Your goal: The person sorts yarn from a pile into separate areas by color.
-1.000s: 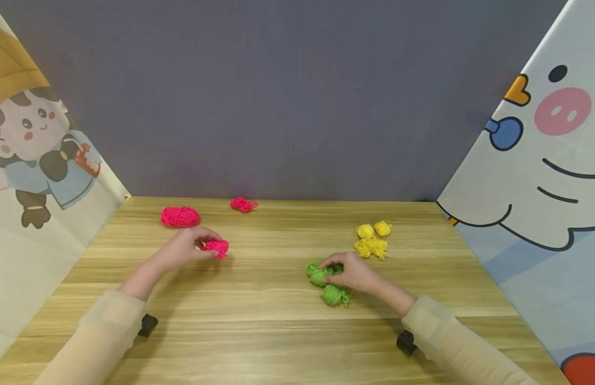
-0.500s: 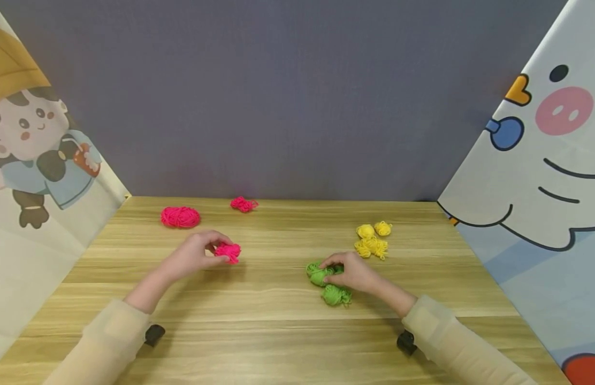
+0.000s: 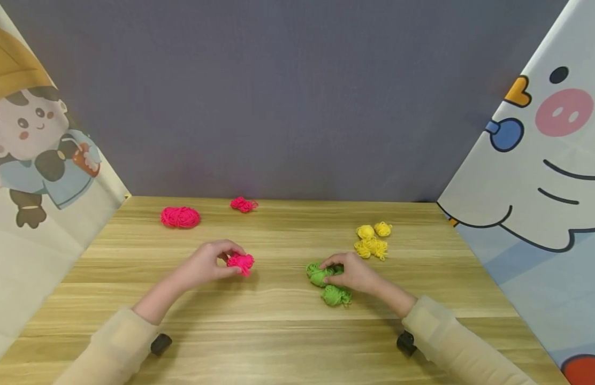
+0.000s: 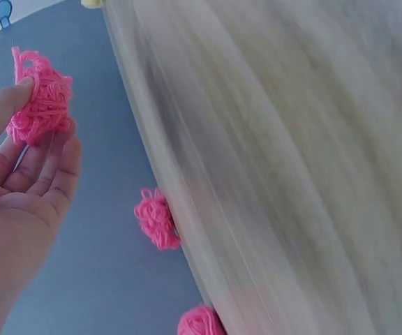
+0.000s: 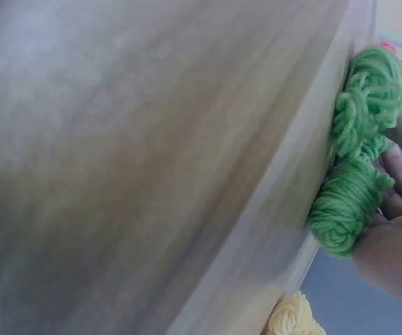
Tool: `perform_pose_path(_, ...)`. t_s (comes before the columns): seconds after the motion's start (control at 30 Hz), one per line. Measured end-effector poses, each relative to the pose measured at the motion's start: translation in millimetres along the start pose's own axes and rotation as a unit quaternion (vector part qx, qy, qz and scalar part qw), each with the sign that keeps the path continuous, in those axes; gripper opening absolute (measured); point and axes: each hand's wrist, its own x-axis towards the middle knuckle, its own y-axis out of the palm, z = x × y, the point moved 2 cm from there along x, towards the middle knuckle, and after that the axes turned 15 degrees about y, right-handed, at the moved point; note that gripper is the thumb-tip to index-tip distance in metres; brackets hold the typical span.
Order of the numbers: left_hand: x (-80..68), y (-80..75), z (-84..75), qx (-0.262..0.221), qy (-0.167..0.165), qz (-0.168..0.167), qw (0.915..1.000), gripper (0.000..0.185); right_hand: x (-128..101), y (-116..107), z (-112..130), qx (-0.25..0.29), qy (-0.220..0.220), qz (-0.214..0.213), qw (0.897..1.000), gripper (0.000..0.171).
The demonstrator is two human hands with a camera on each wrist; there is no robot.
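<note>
My left hand pinches a small pink ball of yarn between thumb and fingers, left of the table's middle. The left wrist view shows this pink ball held up, with a loose strand on top. My right hand grips a green ball of yarn on the table, thumb and forefinger at its side. Just in front of it lies another green ball; more green yarn is partly hidden under the fingers. In the right wrist view, wound green bundles rest against the tabletop beside the palm.
On the wooden table, a large pink skein and a small pink bundle lie toward the back left. Yellow yarn balls cluster behind my right hand. A grey panel stands along the back edge, with printed sheets either side.
My left hand has moved right and nearer to me, carrying the pink yarn toward the table's middle. My right hand has stayed in place on the green yarn.
</note>
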Motion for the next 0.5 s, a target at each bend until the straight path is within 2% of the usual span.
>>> perform_pose_path(0.3,3.9,11.2,-11.8,-0.027,0.016,0.008,0.9995,0.030,-0.1,0.1,2.7,0.002,0.005,0.005,1.000,0.025)
perform_pose_path(0.5,7.5,21.5,-18.5,-0.044,0.021,0.032,0.9983,0.029,-0.1,-0.1,3.1,0.001,0.004,0.003,1.000,0.025)
